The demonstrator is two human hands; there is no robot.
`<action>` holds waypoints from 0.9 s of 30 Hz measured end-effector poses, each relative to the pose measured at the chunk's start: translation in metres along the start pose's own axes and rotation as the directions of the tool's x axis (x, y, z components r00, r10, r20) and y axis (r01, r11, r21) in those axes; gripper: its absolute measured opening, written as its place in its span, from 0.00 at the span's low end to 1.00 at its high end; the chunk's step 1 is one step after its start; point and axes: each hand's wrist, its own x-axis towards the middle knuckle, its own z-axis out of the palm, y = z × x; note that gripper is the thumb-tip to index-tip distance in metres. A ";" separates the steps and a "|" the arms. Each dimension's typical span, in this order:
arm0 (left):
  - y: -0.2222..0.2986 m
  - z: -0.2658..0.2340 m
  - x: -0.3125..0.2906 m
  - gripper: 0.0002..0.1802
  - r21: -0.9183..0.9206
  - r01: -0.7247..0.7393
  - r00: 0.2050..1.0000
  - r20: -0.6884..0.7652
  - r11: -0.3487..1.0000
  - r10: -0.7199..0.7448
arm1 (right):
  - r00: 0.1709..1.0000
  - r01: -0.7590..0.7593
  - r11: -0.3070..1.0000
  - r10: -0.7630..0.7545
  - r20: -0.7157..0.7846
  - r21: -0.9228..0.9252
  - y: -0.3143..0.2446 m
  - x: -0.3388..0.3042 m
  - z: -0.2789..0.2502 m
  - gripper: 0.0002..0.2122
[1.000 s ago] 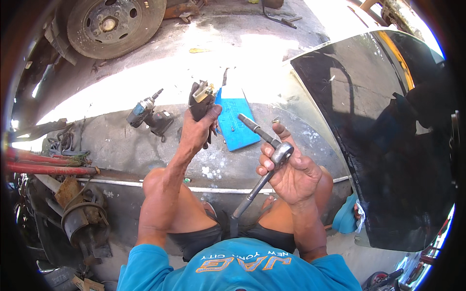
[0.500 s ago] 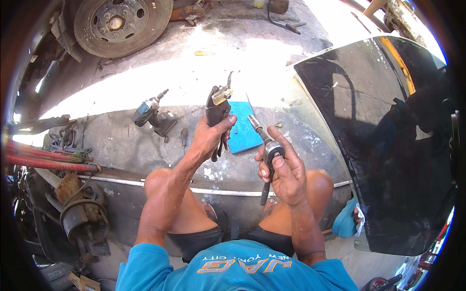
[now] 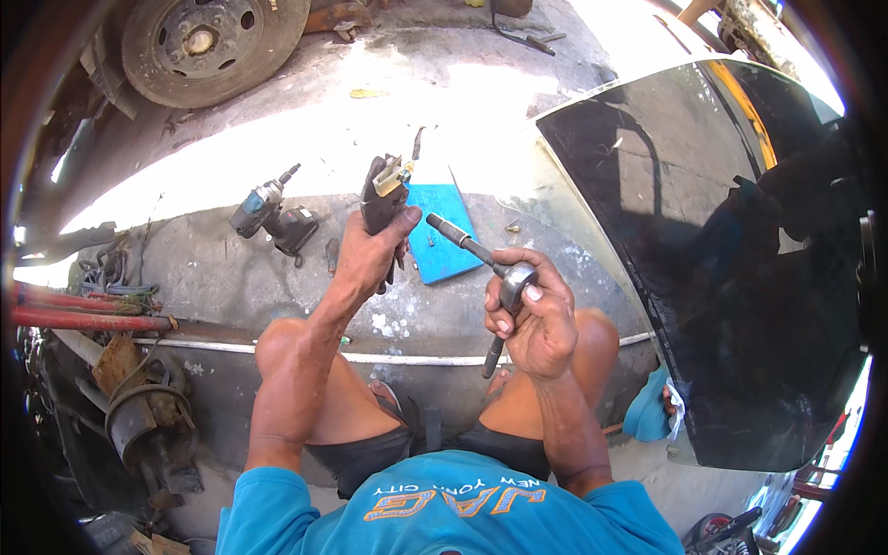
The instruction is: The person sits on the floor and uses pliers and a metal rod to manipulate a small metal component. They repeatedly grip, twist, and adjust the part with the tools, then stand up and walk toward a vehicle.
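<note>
My left hand [image 3: 364, 252] is wrapped round a dark, irregular mechanical part [image 3: 377, 205] that has a pale yellow plastic piece on top. Its thumb lies along the near side of the part. In my right hand [image 3: 544, 324] is a ratchet wrench [image 3: 515, 285]; the fingers curl about its round head and the handle hangs down. A long socket [image 3: 448, 229] on its extension points up and left toward the dark part, with a gap between them. Below and behind both hands, a blue flat board [image 3: 449, 264] lies on the floor.
A cordless impact driver [image 3: 270, 220] lies to the left, near a small dark tool [image 3: 332, 254]. Small metal pieces [image 3: 512, 227] sit right of the board. A large dark glass panel [image 3: 740, 305] fills the right side. Red bars [image 3: 97, 320] and a wheel [image 3: 199, 44] stand left.
The ratchet wrench has swung so its socket points further left, closer to the dark part. Both hands have shifted slightly left, and the whole view has moved a little too.
</note>
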 end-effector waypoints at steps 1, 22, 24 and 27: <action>0.004 0.001 -0.001 0.23 -0.009 -0.001 1.000 -0.023 1.000 0.001 | 1.000 0.018 1.000 -0.019 0.025 0.018 -0.001 0.000 -0.002 0.22; 0.000 0.008 -0.001 0.15 -0.580 0.092 0.986 0.169 0.809 0.010 | 0.985 -0.113 0.904 0.048 0.165 0.411 0.008 0.011 -0.008 0.28; 0.003 0.008 0.000 0.13 -0.571 0.105 0.992 0.114 0.814 -0.049 | 0.993 -0.100 0.914 0.068 0.095 0.393 -0.005 0.011 0.012 0.31; -0.005 0.008 0.004 0.14 -0.563 0.148 0.986 0.145 0.813 -0.079 | 0.970 -0.115 0.946 0.041 0.240 0.302 -0.003 0.011 0.004 0.37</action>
